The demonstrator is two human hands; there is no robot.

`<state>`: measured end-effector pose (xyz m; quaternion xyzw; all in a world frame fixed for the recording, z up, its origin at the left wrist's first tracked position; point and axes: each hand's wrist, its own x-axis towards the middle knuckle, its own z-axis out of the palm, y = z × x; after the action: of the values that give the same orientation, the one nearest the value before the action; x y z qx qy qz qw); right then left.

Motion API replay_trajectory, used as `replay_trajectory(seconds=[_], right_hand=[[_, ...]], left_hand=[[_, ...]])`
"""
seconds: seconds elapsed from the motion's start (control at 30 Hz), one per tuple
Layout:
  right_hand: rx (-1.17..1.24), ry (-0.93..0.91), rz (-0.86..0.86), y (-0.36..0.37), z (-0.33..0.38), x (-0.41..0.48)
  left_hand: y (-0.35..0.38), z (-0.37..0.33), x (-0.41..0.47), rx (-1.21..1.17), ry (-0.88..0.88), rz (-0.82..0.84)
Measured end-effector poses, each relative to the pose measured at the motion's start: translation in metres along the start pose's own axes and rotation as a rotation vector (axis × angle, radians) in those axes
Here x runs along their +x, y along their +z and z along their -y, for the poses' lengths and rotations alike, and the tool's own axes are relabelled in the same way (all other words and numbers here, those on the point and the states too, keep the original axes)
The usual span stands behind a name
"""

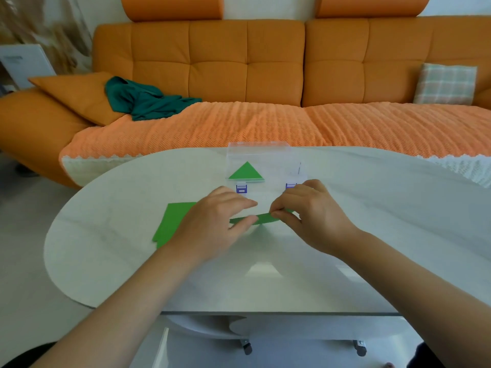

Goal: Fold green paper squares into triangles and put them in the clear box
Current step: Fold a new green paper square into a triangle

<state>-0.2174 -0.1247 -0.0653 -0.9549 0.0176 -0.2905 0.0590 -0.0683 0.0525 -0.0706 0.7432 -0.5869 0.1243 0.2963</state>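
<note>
Behind everything stands the orange sofa (247,75), and in front of it the white table (372,235) carries the whole work. The clear box (276,160) sits at the far side of the table with its lid standing up at the back, probably so that a finished piece can go straight in. The pile of green squares (172,224) lies flat just beside the left forearm, within easy reach for the next piece. Both hands hold one green sheet (255,219) slightly above the table, between the pile and the box. The left hand (212,224) grips its left end, long fingers close together above and thumb below. The right hand (310,216) pinches its right end between thumb and forefinger, seemingly to bring corners together for the fold. Inside the box one green triangle (246,172) already lies flat on the left side; the right side looks bare.
</note>
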Motion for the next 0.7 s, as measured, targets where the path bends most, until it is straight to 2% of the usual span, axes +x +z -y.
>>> replay_trajectory(seconds=[0.07,0.17,0.3,0.4,0.5,0.6,0.7], right_hand=[[0.071,-0.012,0.005,-0.003,0.004,0.004],[0.173,0.07,-0.071,-0.006,0.004,0.007],[0.194,0.148,-0.181,-0.008,0.006,0.005],[0.222,0.086,-0.117,-0.005,0.011,0.001],[0.128,0.006,-0.008,0.002,0.015,-0.002],[0.087,-0.018,-0.039,0.007,0.017,0.0],[0.153,0.008,-0.086,0.009,0.015,0.001]], left_hand=[[0.003,-0.007,0.002,-0.048,-0.058,0.043],[0.002,-0.015,0.005,-0.205,-0.27,0.049],[-0.001,-0.025,0.01,-0.687,-0.646,-0.019],[-0.004,-0.03,0.01,-0.957,-0.849,0.01],[-0.005,-0.031,0.011,-1.144,-0.923,0.082],[-0.002,-0.032,0.01,-1.244,-0.95,0.136],[0.0,-0.031,0.008,-1.24,-0.933,0.172]])
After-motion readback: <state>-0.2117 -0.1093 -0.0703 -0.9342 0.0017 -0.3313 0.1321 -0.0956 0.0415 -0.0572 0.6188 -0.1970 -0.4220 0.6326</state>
